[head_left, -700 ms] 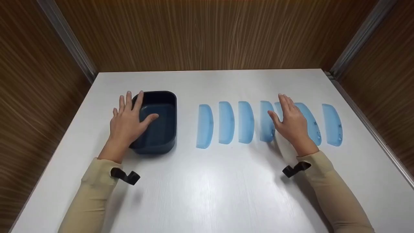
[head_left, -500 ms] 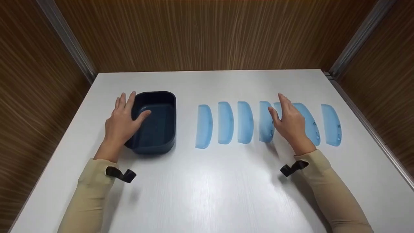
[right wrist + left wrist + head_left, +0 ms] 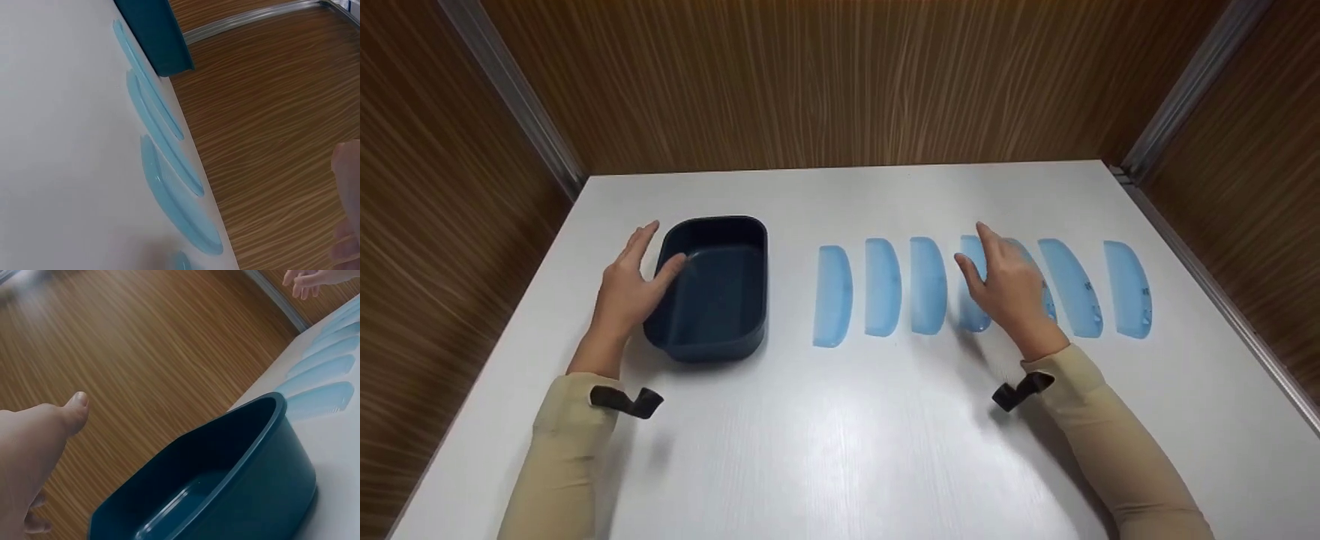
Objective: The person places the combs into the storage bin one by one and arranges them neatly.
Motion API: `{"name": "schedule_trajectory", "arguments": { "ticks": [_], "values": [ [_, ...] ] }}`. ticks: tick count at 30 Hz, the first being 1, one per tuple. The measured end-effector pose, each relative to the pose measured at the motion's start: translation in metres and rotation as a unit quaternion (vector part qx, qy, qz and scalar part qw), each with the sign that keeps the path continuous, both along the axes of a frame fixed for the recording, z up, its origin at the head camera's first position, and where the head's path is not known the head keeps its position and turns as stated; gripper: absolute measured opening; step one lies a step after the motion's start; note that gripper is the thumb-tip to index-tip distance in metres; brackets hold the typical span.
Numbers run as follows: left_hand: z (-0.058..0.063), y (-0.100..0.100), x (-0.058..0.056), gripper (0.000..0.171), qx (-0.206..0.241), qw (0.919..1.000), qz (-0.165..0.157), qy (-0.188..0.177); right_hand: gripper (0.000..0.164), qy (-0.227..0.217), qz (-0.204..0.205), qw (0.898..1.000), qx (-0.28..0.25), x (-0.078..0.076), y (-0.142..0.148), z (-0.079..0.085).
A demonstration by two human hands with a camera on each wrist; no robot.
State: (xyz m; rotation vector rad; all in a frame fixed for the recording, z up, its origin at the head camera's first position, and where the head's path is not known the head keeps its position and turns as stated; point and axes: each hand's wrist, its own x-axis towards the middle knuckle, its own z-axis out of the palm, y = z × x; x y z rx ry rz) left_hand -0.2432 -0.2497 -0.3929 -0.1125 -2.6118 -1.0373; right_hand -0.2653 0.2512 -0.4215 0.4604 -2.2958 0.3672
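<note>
A dark blue plastic bin (image 3: 709,349) stands at the left of the white table. Beside its left wall my left hand (image 3: 626,296) is held with fingers straight, the thumb overlapping the rim in the head view. Several translucent blue half-moon combs lie in a row to the right, from the leftmost comb (image 3: 834,296) to the rightmost comb (image 3: 1129,289). Over the row hovers my right hand (image 3: 1012,289), fingers extended and nothing in them, partly hiding two combs. The left wrist view shows the left thumb apart from the bin (image 3: 253,484). Fine teeth show on a comb (image 3: 180,202) in the right wrist view.
The white table (image 3: 840,435) is bounded by a wood-grain panel (image 3: 840,82) at the back and similar panels at the sides. Metal strips (image 3: 514,97) run along the corners. Black camera mounts (image 3: 626,401) are strapped to both sleeves.
My left hand has drawn left from over the bin to its side. My right hand has shifted a little left over the combs, uncovering more of the second comb from the right.
</note>
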Motion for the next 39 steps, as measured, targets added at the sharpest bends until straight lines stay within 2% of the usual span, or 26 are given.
{"name": "schedule_trajectory", "arguments": {
  "ticks": [5,15,26,29,35,39],
  "values": [
    [-0.006,-0.010,0.001,0.067,0.045,0.9985,-0.029,-0.009,0.053,0.013,0.021,1.000,-0.001,-0.002,-0.013,0.001],
    [-0.016,-0.023,0.000,0.066,0.125,0.9918,-0.021,-0.021,0.051,0.007,0.036,0.999,0.004,-0.008,-0.041,0.004],
    [-0.026,-0.032,-0.002,0.061,0.199,0.9771,-0.049,-0.059,0.053,-0.037,0.055,0.998,-0.006,-0.008,-0.065,-0.001],
    [-0.030,-0.034,-0.006,0.061,0.226,0.9690,-0.064,-0.076,0.053,-0.045,0.056,0.997,-0.007,-0.008,-0.068,-0.002],
    [-0.039,-0.041,-0.010,0.060,0.308,0.9397,-0.093,-0.117,0.053,-0.068,0.065,0.996,-0.005,-0.009,-0.076,-0.006],
    [-0.043,-0.044,-0.012,0.059,0.331,0.9282,-0.109,-0.131,0.051,-0.072,0.066,0.995,-0.001,-0.009,-0.079,-0.011]
  ]
}}
